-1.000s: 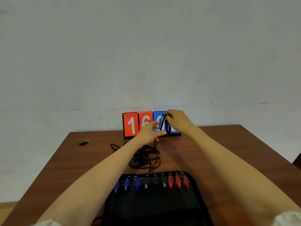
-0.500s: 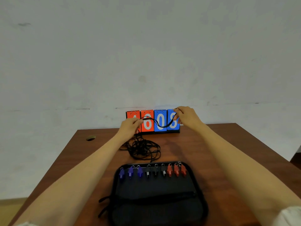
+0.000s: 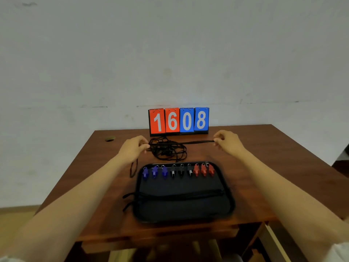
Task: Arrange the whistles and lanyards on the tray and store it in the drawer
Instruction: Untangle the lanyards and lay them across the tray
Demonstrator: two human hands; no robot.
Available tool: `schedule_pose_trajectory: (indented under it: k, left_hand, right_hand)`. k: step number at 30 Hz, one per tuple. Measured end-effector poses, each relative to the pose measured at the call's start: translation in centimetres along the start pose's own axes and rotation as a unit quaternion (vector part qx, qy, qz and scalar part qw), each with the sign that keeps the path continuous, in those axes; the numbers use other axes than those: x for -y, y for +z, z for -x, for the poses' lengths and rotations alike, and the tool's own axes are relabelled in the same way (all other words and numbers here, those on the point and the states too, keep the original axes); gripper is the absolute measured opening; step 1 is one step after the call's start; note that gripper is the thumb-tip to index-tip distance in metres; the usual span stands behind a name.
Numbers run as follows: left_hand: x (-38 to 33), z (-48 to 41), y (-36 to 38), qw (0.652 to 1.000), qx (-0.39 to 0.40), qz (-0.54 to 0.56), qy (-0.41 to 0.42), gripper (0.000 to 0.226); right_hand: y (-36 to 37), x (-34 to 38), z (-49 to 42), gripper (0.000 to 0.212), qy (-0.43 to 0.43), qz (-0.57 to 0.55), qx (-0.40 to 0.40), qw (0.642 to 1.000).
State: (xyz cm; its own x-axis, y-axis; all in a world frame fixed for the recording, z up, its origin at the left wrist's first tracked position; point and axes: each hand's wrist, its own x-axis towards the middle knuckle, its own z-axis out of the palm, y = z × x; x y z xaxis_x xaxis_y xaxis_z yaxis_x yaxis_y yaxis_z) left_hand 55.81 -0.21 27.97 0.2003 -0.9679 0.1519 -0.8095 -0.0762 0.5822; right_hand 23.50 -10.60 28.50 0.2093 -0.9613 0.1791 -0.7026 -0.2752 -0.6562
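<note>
Carefully, left hand (image 3: 134, 148) and right hand (image 3: 227, 140) pinch one lanyard (image 3: 198, 142) taut near the table's (image 3: 264, 148) far edge; keeping it straight should free it from the tangle (image 3: 168, 151).

We see a black tray (image 3: 184, 214) on a brown table (image 3: 264, 148). The whistles (image 3: 178, 170) are blue, black and red. The lanyards (image 3: 168, 151) are black. The scoreboard (image 3: 179, 121) has red and blue cards with white numbers.

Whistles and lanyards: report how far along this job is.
Done: nine whistles lined along the tray's far edge. In hand: left hand and right hand stretch one black lanyard. Left: the tangled lanyard pile on the table, then storing the tray.
</note>
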Motion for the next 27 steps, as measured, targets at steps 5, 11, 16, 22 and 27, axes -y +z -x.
schedule_pose_trajectory:
  k: [5, 11, 16, 22, 27]
  left_hand:
    - [1.4, 2.3, 1.5, 0.998, 0.053, 0.028, -0.021, 0.014]
    - [3.2, 4.3, 3.8, 0.990, 0.123, 0.017, -0.061, 0.017]
    - [4.4, 6.3, 5.7, 0.990, 0.105, 0.029, -0.085, 0.008]
    - [5.2, 8.1, 7.3, 0.993, 0.102, -0.007, -0.064, 0.006]
    - [6.1, 9.1, 8.2, 0.992, 0.113, -0.046, -0.017, 0.007]
  right_hand:
    - [1.5, -2.8, 2.7, 0.014, 0.043, 0.028, 0.040, 0.998]
    - [2.9, -5.6, 5.5, 0.010, 0.091, 0.040, 0.089, 0.991]
    - [3.6, -7.2, 7.3, 0.010, 0.121, 0.047, 0.126, 0.984]
    - [4.1, -8.7, 8.7, 0.013, 0.065, 0.123, 0.162, 0.977]
    - [4.7, -9.5, 9.2, 0.012, 0.043, 0.209, 0.164, 0.963]
